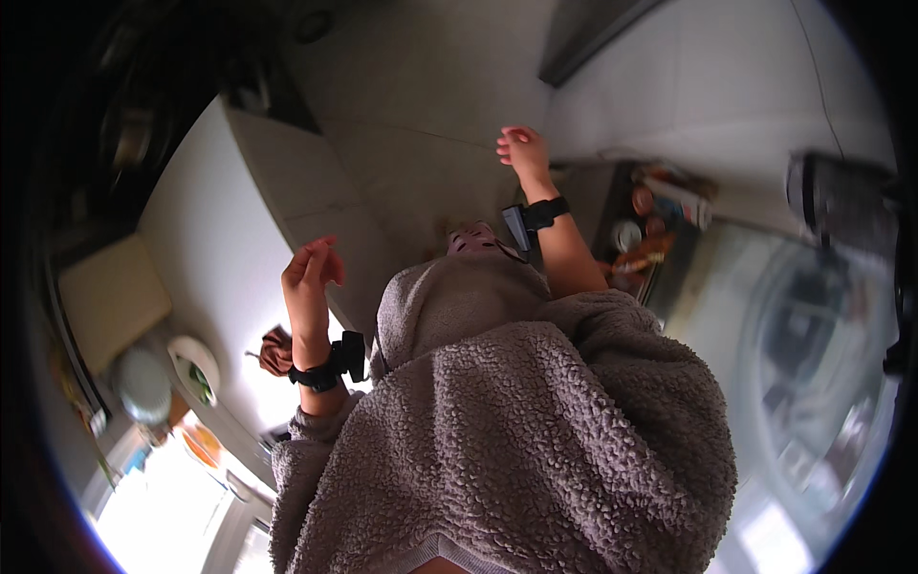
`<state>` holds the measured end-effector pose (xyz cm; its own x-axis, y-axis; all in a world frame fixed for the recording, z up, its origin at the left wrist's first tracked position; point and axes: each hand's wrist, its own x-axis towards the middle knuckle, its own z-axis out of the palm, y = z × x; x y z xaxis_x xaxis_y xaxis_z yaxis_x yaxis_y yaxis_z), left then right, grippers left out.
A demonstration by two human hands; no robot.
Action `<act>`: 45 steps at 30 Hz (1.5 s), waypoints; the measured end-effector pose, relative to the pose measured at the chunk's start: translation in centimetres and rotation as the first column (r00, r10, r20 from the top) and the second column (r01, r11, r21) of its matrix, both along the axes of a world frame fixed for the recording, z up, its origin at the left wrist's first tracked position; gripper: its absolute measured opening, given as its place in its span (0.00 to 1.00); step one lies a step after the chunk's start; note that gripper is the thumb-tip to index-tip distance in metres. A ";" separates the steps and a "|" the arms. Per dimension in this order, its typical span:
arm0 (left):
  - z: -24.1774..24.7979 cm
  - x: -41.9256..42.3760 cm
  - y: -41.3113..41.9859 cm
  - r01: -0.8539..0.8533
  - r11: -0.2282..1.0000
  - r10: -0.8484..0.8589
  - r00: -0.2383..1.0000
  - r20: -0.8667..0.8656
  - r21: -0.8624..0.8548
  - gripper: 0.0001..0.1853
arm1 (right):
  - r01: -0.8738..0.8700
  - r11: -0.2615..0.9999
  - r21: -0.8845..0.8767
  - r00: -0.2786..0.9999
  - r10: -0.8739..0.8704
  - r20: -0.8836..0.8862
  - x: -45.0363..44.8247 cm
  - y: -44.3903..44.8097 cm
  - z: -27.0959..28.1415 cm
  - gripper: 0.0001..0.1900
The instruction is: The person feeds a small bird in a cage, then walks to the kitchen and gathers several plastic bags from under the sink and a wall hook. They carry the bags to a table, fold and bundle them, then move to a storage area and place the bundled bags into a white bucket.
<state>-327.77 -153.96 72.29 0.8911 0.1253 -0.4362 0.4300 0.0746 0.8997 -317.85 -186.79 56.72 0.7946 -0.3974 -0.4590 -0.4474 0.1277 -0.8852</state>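
Observation:
My left hand (312, 276) hangs beside a white countertop, its fingers loosely curled with nothing seen in them. A black wrist strap with a small device (348, 356) goes round that forearm, and a brown scrunchie (276, 351) shows beside the wrist. Out ahead over the floor, my right hand (525, 152) holds nothing visible and its fingers are bent and slightly apart. The right forearm carries another black strap with a grey device (518, 227). Between the arms is my grey fleece top (495, 423), with pink patterned footwear or cloth (475, 237) beyond it.
The white countertop (208, 194) runs along the left, with a cream board (115, 298), a pale-blue round container (142, 386) and a white dish (193, 369). Assorted packages (652, 222) fill a low shelf at right. Beside it stands a lidded appliance, likely a washing machine (796, 373).

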 end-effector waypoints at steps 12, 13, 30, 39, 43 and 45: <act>-6.9 1.7 -1.5 0.135 0.989 -0.118 0.970 -0.214 0.064 0.12 | 0.267 0.837 -0.479 0.933 -0.348 -0.088 -29.9 -22.7 -10.1 0.09; -7.1 1.7 -1.9 0.129 0.989 -0.110 0.968 -0.226 0.074 0.12 | 0.327 0.817 -0.475 0.918 -0.393 -0.045 -30.5 -24.1 -10.1 0.10; -6.5 5.3 -10.0 0.201 0.956 -0.140 0.954 -0.266 0.216 0.11 | -0.734 0.449 -0.510 0.563 -0.018 -0.826 -19.5 -41.1 -10.0 0.13; -7.5 4.9 -10.4 0.206 0.968 -0.151 0.934 -0.323 0.144 0.11 | -0.119 0.769 -0.628 0.951 -0.093 -0.295 -25.3 -43.9 -9.9 0.10; -7.6 5.9 -11.4 0.281 0.944 -0.215 0.921 -0.325 0.172 0.11 | -0.257 0.680 -0.686 0.914 -0.059 -0.401 -22.2 -41.0 -8.2 0.10; -7.1 6.8 -11.8 0.297 0.934 -0.233 0.928 -0.290 0.200 0.11 | -0.276 0.754 -0.596 0.881 -0.049 -0.471 -19.7 -40.1 -8.3 0.09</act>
<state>-320.99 -165.72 65.15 0.7668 0.0277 -0.6413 0.6226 -0.2755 0.7325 -337.53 -226.86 48.44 0.6336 -0.6392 -0.4360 -0.7694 -0.4615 -0.4416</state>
